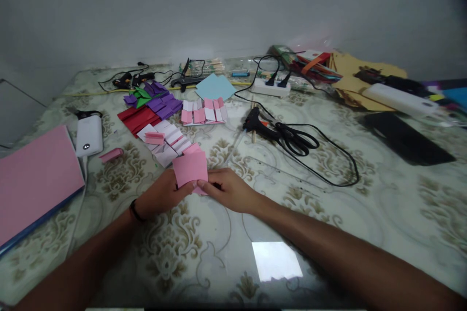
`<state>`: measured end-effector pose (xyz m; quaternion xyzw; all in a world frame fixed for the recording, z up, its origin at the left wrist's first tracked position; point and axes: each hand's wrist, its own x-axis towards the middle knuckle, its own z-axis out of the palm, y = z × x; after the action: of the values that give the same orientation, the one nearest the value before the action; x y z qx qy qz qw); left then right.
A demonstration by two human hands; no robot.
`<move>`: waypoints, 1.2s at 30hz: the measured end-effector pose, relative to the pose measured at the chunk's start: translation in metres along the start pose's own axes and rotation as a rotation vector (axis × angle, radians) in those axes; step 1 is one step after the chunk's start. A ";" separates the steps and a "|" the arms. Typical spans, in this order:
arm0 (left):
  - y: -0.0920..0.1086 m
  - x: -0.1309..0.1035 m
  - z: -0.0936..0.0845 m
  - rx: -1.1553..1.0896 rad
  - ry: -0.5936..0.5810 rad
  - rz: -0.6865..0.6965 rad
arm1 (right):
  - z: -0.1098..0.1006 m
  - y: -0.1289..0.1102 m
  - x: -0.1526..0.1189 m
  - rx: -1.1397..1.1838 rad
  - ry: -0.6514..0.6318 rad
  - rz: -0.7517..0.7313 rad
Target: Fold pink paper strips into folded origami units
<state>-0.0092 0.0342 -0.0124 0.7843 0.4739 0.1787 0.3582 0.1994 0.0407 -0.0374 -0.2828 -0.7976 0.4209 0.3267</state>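
A pink paper square point(190, 167) is held up between both hands near the middle of the patterned table. My left hand point(164, 193) grips its lower left part, thumb across the front. From the right, my right hand point(226, 188) pinches the lower edge, and the two thumbs nearly meet. The fingers behind the paper are hidden. Just beyond lie folded white and pink papers point(170, 138), with red folded paper point(140, 117) and purple folded paper point(164, 104) farther back. A small pink folded piece point(111, 155) rests to the left.
A black glue gun point(260, 125) with a coiled cord lies right of centre. Behind are light blue paper point(215, 87), a white power strip point(271, 88) and pliers point(188, 80). A white power bank point(89, 135) and pink sheets point(40, 180) are left; a black phone-like slab point(408, 137) is right.
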 end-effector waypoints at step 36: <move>-0.004 0.000 0.001 0.024 0.004 0.029 | 0.000 -0.001 -0.001 -0.025 0.004 -0.030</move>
<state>-0.0110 0.0351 -0.0166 0.7950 0.4655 0.1798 0.3450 0.1996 0.0393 -0.0371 -0.2759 -0.8063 0.4053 0.3309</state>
